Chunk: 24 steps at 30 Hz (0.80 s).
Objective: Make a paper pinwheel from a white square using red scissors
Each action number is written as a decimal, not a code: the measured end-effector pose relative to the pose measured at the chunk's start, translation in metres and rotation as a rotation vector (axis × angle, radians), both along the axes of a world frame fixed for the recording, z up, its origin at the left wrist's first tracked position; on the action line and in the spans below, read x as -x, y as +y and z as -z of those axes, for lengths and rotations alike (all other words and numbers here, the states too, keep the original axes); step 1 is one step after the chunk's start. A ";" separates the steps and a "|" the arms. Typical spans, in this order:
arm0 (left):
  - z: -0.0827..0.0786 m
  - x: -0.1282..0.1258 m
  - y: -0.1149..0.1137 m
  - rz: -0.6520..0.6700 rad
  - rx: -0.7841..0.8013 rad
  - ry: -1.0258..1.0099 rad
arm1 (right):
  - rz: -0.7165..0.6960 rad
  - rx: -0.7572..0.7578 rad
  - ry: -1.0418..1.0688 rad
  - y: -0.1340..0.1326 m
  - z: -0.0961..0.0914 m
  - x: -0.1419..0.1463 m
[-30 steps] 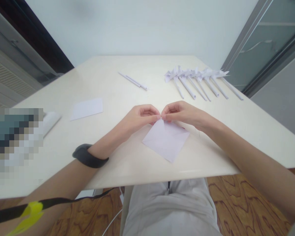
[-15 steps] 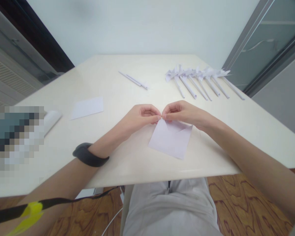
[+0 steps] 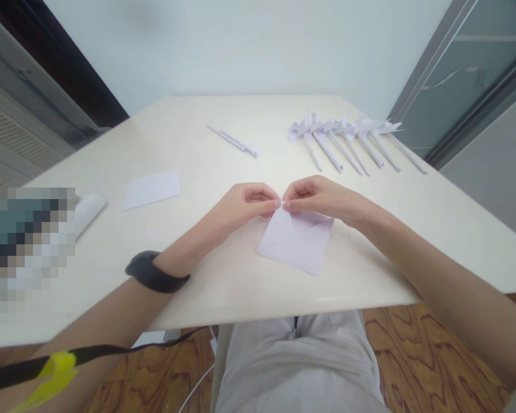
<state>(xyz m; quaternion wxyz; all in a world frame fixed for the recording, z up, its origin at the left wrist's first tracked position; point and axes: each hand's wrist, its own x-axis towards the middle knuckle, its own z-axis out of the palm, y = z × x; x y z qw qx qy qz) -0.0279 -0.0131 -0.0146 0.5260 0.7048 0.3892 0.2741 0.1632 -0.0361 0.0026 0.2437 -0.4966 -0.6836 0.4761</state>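
Near the front edge of the desk (image 3: 240, 287), a paper square (image 3: 298, 241) is pinched at one corner

Close to the middle of the desk's front edge, the thin white paper square is held by its far corner between the left hand (image 3: 247, 201) and the right hand (image 3: 326, 198). The fingers (image 3: 271, 206) of the left hand are closed in a pinch, thumb against forefinger, and the same grip is made by the right hand, so that the two pinches are set almost tip to tip. The other fingers of both hands are loosely curled. Toward the front edge the flat part of the sheet is spread, its surface matte and lightly creased; near its right corner a slanting line is seen, whether cut or fold cannot be told.

Toward the desk's far right corner, slim tubes rolled from white paper are laid in a slanting row of paper pinwheels (image 3: 305, 131), their pointed, folded heads crowded together at the far end. Left of these, nearer the far edge, two rolled paper sticks (image 3: 239, 143) are laid side by side. Toward the left edge, a flat white sheet (image 3: 153, 189) with straight sides is placed; beyond it, at that edge, a pixelated object (image 3: 20, 235) cannot be made out. A smooth black wristband (image 3: 154, 275) is worn on the left wrist. Below the front edge, pale, wrinkled trousers (image 3: 296, 367) and a wood-grained floor (image 3: 430, 350) are seen.
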 end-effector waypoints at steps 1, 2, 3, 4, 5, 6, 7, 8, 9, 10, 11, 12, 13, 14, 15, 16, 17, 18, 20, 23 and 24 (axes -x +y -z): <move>0.000 0.000 0.000 -0.001 0.004 -0.002 | 0.002 -0.006 0.003 0.000 0.000 0.000; 0.000 0.000 0.000 0.000 0.010 -0.005 | 0.003 -0.010 0.006 0.000 0.000 0.000; 0.001 0.000 0.000 0.002 0.015 -0.012 | 0.003 -0.011 0.010 0.000 0.001 0.000; 0.001 0.000 0.000 0.003 0.020 -0.021 | 0.002 -0.011 0.013 0.000 0.000 -0.001; 0.001 0.001 0.000 0.005 0.026 -0.028 | 0.002 -0.010 0.014 0.000 0.000 -0.001; 0.001 0.001 0.000 0.006 0.030 -0.032 | 0.001 -0.010 0.010 0.000 0.000 -0.001; 0.001 0.001 0.000 0.006 0.030 -0.034 | -0.003 -0.011 0.004 0.000 -0.001 -0.002; 0.001 0.001 0.000 0.005 0.026 -0.033 | -0.013 -0.011 -0.006 0.000 -0.002 -0.002; 0.001 0.001 0.000 0.006 0.020 -0.028 | -0.025 -0.012 -0.020 0.001 -0.002 -0.002; 0.001 0.001 0.000 0.009 0.011 -0.022 | -0.038 -0.020 -0.036 0.001 -0.003 -0.003; 0.001 0.000 0.001 0.015 0.003 -0.016 | -0.048 -0.033 -0.051 0.001 -0.004 -0.003; 0.001 0.000 0.001 0.021 -0.005 -0.008 | -0.054 -0.050 -0.065 0.001 -0.004 -0.004; 0.001 0.000 0.001 0.028 -0.011 0.002 | -0.054 -0.063 -0.077 0.001 -0.004 -0.004; 0.001 0.000 0.001 0.033 -0.018 0.009 | -0.049 -0.069 -0.084 0.002 -0.003 -0.004; 0.001 0.000 0.002 0.039 -0.023 0.017 | -0.044 -0.064 -0.084 0.002 -0.002 -0.004; 0.001 0.000 0.002 0.046 -0.026 0.022 | -0.041 -0.050 -0.082 0.002 -0.001 -0.004; 0.001 0.000 0.002 0.052 -0.027 0.025 | -0.041 -0.033 -0.079 0.003 -0.001 -0.004; 0.002 0.000 0.003 0.057 -0.027 0.027 | -0.041 -0.019 -0.076 0.003 0.000 -0.003; 0.002 0.000 0.003 0.064 -0.026 0.031 | -0.044 -0.008 -0.067 0.003 0.001 -0.003; 0.003 0.000 0.002 0.064 -0.028 0.032 | -0.046 0.004 -0.042 0.002 0.001 -0.004; 0.002 0.001 0.002 0.062 -0.029 0.030 | -0.048 0.012 -0.028 0.002 0.001 -0.004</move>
